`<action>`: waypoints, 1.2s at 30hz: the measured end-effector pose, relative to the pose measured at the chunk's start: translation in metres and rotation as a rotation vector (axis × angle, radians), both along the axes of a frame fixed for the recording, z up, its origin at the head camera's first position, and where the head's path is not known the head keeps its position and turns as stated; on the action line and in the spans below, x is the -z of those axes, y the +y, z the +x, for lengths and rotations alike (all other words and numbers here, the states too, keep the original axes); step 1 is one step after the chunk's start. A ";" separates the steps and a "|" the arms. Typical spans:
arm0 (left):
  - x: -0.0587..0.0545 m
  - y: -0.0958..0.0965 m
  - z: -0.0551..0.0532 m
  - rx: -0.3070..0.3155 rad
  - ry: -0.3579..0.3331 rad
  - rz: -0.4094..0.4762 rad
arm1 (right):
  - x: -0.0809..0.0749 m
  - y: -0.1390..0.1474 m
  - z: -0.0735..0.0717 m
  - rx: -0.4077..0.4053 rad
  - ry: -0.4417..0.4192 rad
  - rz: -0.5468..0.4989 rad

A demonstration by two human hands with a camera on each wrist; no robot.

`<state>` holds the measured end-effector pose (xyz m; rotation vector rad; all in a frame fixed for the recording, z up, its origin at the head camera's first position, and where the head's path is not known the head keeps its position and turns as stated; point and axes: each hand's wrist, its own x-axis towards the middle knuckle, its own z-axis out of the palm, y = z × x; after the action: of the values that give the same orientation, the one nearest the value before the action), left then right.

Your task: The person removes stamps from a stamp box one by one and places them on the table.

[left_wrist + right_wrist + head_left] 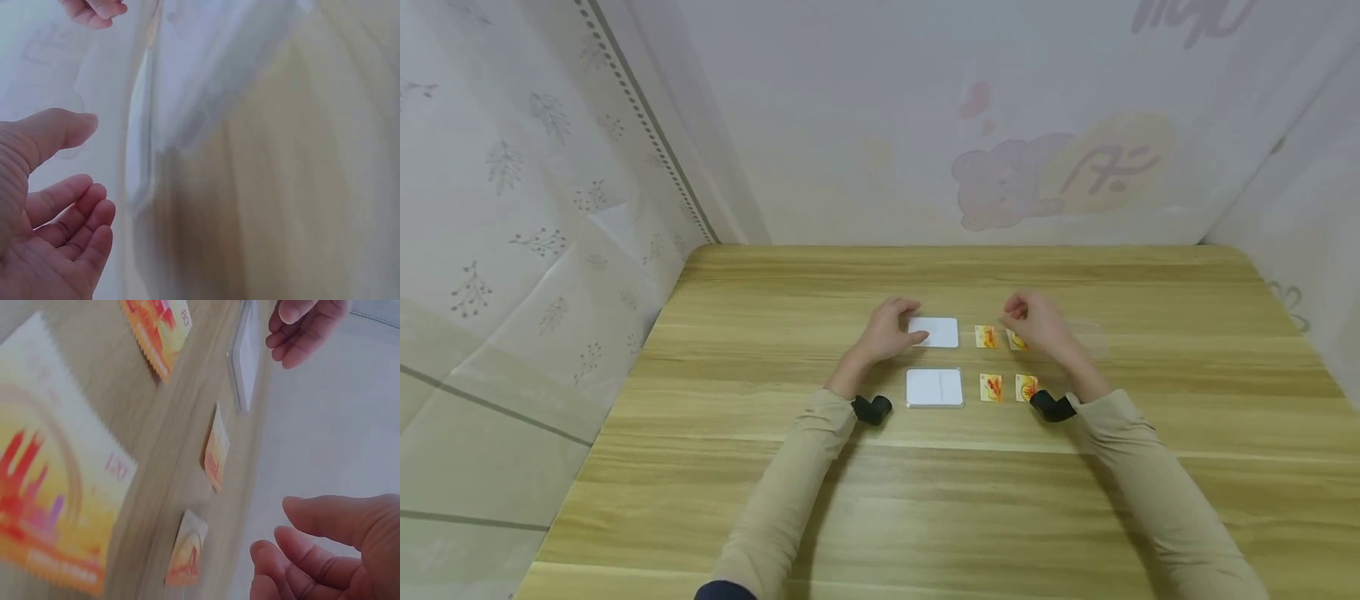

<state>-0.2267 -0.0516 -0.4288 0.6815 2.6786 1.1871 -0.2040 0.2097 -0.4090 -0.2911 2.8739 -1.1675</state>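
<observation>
My left hand [887,329] is at the left end of a white rectangular card [940,332], its thumb over the near edge. In the left wrist view its thumb and fingers are apart, with nothing between them. My right hand [1037,321] hovers over the far row of postage stamps, partly covering the right-hand stamp [1017,341]. Thumb and fingers of that hand stand apart in the right wrist view and hold nothing. Beside it lies another orange-yellow stamp [985,337]. Nearer me are a stamp marked 80 [159,331] and one marked 1.20 [56,475].
A second white card in a clear case [934,388] lies in front of the first, left of the near stamps. A faint transparent sheet [1088,335] is right of my right hand. The wooden table [880,508] meets a curtain-like backdrop [850,167] at the back.
</observation>
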 end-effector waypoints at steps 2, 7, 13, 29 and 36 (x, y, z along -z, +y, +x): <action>0.000 0.005 -0.001 0.007 0.020 0.005 | -0.001 0.004 0.002 0.009 0.012 -0.004; -0.003 0.019 -0.001 0.021 0.004 0.025 | -0.002 0.014 0.007 0.034 0.029 -0.019; -0.004 0.033 0.000 0.034 -0.001 0.029 | -0.004 0.025 0.014 0.055 0.006 -0.020; -0.002 0.056 0.003 0.089 -0.005 0.064 | -0.010 0.044 0.031 0.107 -0.038 -0.033; -0.003 0.068 0.003 0.130 -0.014 0.084 | -0.009 0.054 0.038 0.135 -0.011 -0.044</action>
<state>-0.2239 0.0165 -0.4254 0.8419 2.5415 1.2704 -0.1659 0.2636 -0.3997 -0.0926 2.9016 -1.2491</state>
